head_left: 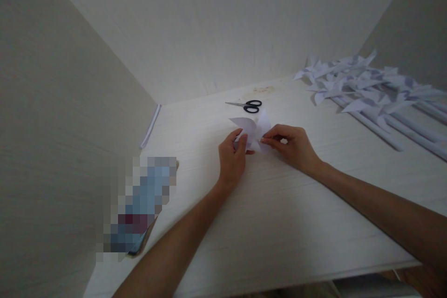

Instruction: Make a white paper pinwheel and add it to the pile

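A white paper pinwheel [248, 125] is held between both hands above the middle of the table, its curved blades standing up and outward. My left hand [233, 156] grips it from the left, thumb in front and fingers behind. From the right, my right hand [291, 145] pinches at the pinwheel near its centre with thumb and forefinger. Whatever small piece lies between those fingertips is too small to make out. Just beyond the hands lies a pair of scissors [250, 106] with black handles, blades pointing left.
Several finished paper pinwheels [366, 88] on rolled paper sticks are heaped at the back right. One white paper roll [151, 126] leans along the left wall. A blurred-out phone-like object [148, 202] lies at the left. Walls enclose the table [265, 223] on three sides.
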`<state>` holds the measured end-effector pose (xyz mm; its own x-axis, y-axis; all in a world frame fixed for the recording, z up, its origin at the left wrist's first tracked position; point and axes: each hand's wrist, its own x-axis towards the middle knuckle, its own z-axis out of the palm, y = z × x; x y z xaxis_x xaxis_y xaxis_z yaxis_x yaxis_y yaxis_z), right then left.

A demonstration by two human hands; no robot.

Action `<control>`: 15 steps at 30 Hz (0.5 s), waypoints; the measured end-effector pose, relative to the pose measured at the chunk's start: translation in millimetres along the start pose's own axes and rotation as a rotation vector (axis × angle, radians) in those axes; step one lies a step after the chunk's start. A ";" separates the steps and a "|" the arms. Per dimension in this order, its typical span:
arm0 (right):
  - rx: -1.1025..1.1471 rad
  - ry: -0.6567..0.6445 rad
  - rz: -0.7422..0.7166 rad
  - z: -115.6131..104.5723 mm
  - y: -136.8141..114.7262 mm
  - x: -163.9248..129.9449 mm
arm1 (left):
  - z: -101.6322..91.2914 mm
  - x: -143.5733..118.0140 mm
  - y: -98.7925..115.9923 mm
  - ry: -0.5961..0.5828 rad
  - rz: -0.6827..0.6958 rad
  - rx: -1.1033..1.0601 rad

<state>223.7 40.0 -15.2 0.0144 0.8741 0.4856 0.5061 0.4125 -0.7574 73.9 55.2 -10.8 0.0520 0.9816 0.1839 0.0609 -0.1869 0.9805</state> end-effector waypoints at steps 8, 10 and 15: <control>-0.032 -0.027 -0.006 -1.1 -2.4 -0.5 | -1.1 0.0 1.6 -0.004 0.013 0.028; -0.042 -0.032 -0.014 -1.1 -2.0 -0.8 | -1.5 0.7 0.7 0.003 -0.010 0.014; -0.055 -0.063 -0.050 -0.8 -1.1 -1.9 | -3.2 1.6 2.6 0.038 -0.030 0.121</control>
<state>223.8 37.7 -15.0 -0.0660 0.8678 0.4925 0.5517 0.4430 -0.7067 70.9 56.3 -7.7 0.0107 0.9872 0.1594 0.1817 -0.1587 0.9705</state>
